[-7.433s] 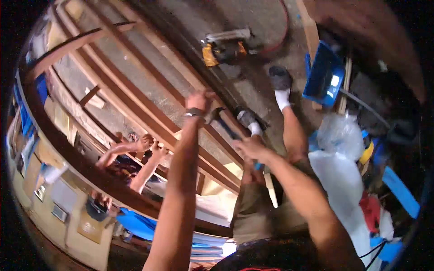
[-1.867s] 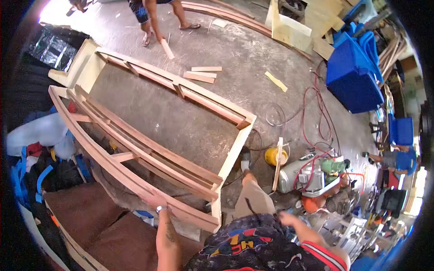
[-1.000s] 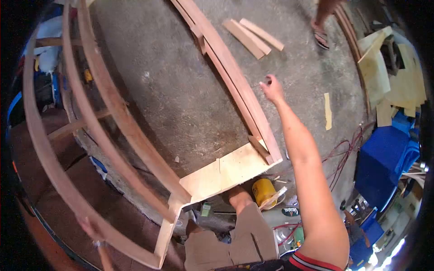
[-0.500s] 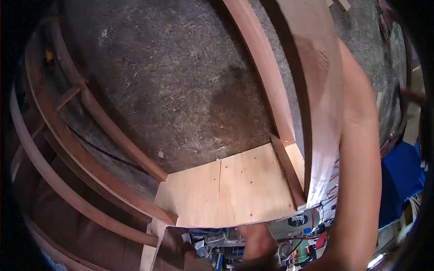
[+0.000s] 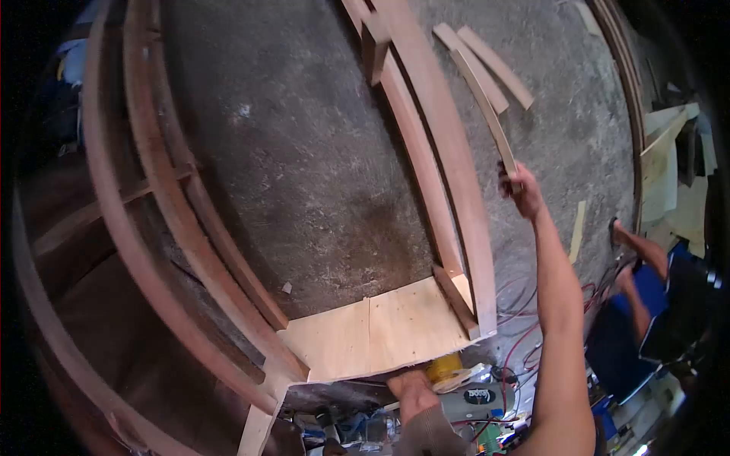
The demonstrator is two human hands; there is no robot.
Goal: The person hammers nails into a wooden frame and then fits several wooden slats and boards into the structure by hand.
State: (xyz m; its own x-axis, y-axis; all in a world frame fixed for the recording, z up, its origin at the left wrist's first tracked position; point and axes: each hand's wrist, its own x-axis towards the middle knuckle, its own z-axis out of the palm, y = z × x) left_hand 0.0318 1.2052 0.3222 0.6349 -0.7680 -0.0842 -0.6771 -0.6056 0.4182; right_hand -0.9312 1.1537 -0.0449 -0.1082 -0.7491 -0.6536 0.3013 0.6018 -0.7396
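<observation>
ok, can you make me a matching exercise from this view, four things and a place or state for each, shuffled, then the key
1. right hand
2. plywood panel
3. two loose boards
4. grey cylinder

A. on the concrete floor, outside the wooden frame
B. bearing a dark label
C. gripping a thin wooden strip
D. across the frame's end nearest the wearer

Pairs: 1-C, 2-D, 3-A, 4-B

The head-worn camera looks steeply down over the wooden frame (image 5: pixel 411 327).
</observation>
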